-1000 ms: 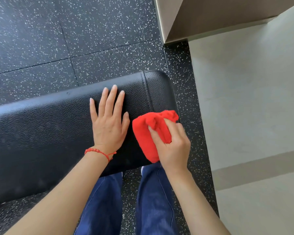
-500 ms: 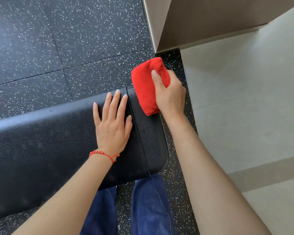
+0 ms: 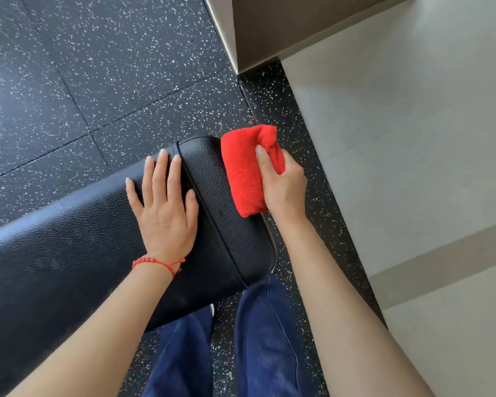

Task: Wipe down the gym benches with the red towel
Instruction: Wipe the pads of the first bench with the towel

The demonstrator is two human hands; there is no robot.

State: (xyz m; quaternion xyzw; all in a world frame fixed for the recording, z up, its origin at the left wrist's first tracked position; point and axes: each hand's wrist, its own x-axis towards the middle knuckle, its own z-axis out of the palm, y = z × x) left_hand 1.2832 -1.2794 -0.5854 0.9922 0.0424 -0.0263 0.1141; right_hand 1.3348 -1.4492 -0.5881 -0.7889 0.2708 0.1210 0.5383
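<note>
A black padded gym bench (image 3: 55, 262) runs from the lower left to the middle of the view, with a stitched seam near its right end. My left hand (image 3: 163, 207) lies flat on the pad just left of that seam, fingers spread, a red bead bracelet on the wrist. My right hand (image 3: 284, 184) grips the bunched red towel (image 3: 246, 170) and presses it against the bench's right end, at the far corner. Part of the towel hangs past the pad's edge.
Black speckled rubber floor tiles (image 3: 98, 67) surround the bench. A pale wall (image 3: 413, 124) rises close on the right, with a beige corner column (image 3: 269, 27) at the top. My legs in blue jeans (image 3: 264, 339) stand at the bench's near edge.
My right hand swept the towel from the near edge of the bench's end to the far corner, then drew it back a little. My left hand stayed flat on the pad.
</note>
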